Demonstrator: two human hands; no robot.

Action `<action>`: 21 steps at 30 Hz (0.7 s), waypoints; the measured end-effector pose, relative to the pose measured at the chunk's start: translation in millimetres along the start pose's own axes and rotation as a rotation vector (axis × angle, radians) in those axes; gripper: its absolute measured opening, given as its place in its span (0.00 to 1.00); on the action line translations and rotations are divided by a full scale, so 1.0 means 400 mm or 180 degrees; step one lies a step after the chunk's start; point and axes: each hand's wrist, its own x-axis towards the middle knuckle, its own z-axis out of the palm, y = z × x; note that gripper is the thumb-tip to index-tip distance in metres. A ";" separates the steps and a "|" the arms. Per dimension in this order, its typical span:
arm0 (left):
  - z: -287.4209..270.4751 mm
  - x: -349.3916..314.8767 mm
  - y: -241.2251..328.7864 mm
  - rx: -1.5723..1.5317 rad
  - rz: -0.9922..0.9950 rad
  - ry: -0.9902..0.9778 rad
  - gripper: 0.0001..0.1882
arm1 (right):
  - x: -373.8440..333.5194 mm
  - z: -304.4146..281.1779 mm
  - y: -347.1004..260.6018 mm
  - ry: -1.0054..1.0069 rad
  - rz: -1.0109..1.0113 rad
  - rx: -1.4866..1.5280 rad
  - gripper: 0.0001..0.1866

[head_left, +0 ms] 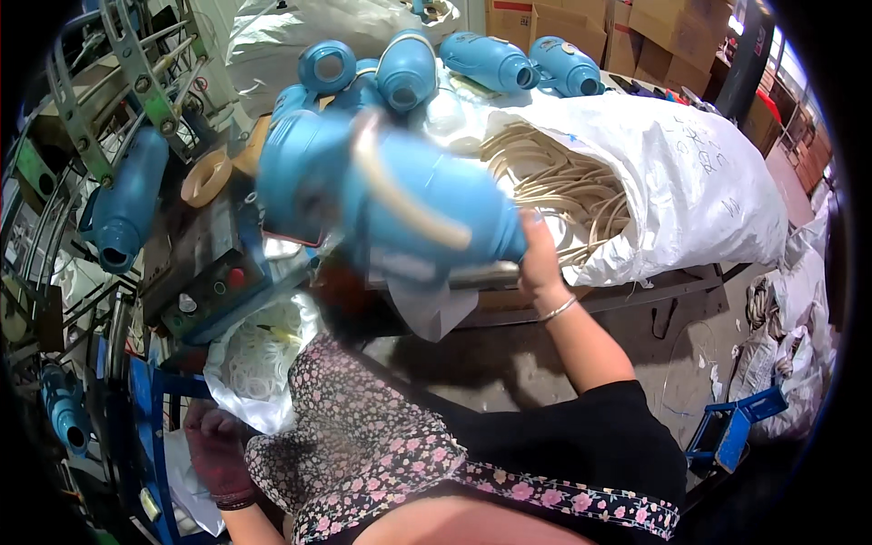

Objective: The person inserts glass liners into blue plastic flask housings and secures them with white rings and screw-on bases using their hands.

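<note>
At nine o'clock a blue flask shell (123, 213) hangs mouth-down on a metal rack (136, 64), and another blue shell (65, 413) sits at eight o'clock, so the left rim is crowded with frame bars and leaves little open room. The left hand (216, 450), at seven o'clock, is low beside the floral apron (363, 445), fingers curled loosely and holding nothing that can be seen, just beside a clear bag of white rings (259, 359). Above it a control box (213, 295) shows a red and a green button.

At the centre the large blue flask body (391, 195) is blurred. Its long axis runs from ten o'clock to four o'clock, the wide end toward the upper left and the narrow end toward the right hand (538, 254), which grasps that narrow end with the fingers wrapped about it. A cream handle strip (409, 195) curves along its side. It is held up over the edge of the workbench (627, 295).

At twelve o'clock more blue shells (404, 68) lie heaped, mouths turned various ways. From one to three o'clock a white woven sack (699, 182) lies open on its side, cream strips (554, 186) spilling from its mouth, with faint dark handwriting on its top. Brown cardboard boxes (654, 27) are stacked behind. The barest floor (636, 354) lies at four o'clock, bordered by a blue metal stand (731, 427).
</note>
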 end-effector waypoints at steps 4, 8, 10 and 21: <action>0.001 -0.001 -0.004 -0.0106 0.0019 0.0199 0.10 | 0.218 -0.001 -0.137 0.0880 -0.0779 -0.0147 0.29; -0.065 -0.009 -0.026 0.1005 0.0332 -0.0021 0.20 | 0.452 0.084 -0.268 0.0816 -0.0937 -0.0453 0.47; -0.048 -0.022 -0.039 0.1310 0.0417 0.0078 0.26 | 0.565 0.084 -0.226 0.1066 -0.1056 -0.0965 0.50; -0.247 -0.297 0.001 0.0937 0.0631 0.1363 0.20 | 0.154 0.413 0.078 -0.0956 0.0608 -0.0949 0.29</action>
